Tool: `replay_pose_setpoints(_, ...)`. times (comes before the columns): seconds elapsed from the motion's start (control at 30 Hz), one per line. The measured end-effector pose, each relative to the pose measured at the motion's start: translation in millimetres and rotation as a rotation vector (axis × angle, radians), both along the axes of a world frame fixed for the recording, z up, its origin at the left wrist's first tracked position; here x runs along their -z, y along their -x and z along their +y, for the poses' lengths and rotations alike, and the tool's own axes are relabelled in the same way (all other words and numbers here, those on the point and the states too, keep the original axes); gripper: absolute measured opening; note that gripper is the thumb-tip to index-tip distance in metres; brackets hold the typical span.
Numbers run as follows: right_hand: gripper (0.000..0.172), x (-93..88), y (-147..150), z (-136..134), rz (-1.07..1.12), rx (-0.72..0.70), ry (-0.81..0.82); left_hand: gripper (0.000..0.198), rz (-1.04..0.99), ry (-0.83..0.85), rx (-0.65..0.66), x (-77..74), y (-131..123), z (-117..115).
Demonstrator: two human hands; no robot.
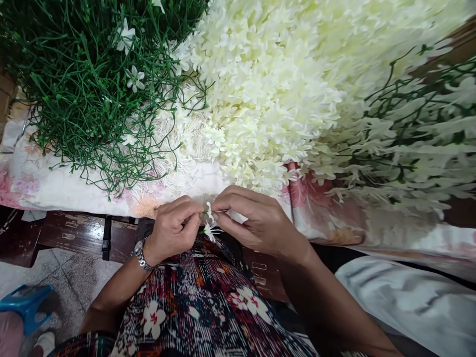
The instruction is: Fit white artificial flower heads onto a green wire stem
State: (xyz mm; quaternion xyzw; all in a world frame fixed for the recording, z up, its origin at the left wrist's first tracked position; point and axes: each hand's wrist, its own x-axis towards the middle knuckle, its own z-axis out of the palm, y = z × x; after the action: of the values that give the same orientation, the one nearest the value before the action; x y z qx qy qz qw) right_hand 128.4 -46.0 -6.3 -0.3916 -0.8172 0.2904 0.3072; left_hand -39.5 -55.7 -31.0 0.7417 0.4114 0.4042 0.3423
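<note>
Near the table's front edge, my left hand [176, 225], with a watch on the wrist, pinches a green stem that carries small white flowers [210, 231]. My right hand [256, 220] faces it, thumb and forefinger closed on a thin pale strand [222, 211] beside the upper flower. The fingertips of both hands are close together. Behind my left hand lies a heap of green stems [89, 84]. A large pile of cream-white petals [267, 94] spreads behind my right hand.
Assembled white flowers with green stems [405, 134] lie at the right. A floral cloth [74, 186] covers the table. A blue stool [28, 305] stands on the floor at lower left. White fabric [401, 297] shows at lower right.
</note>
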Motion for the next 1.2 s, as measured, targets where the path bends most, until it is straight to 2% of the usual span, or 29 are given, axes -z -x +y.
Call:
replay_pose_setpoints(0.33, 0.006, 11.0, 0, 5, 0.041, -0.003, 0.040, 0.014, 0.003, 0.088, 0.009, 1.5, -4, 6)
replay_pose_setpoints(0.9, 0.009, 12.7, 3, 7, -0.006, -0.044, 0.024, 0.014, 0.080, 0.054, -0.014, 3.6, -6, 8)
replay_pose_setpoints(1.03, 0.008, 5.9, 3, 8, -0.005, -0.019, 0.021, 0.013, -0.008, 0.157, -0.017, 0.7, -4, 7)
replay_pose_setpoints(1.2, 0.010, -12.1, -8, 9, 0.110, 0.056, -0.008, 0.008, -0.293, 0.422, -0.003, -0.7, 6, 7)
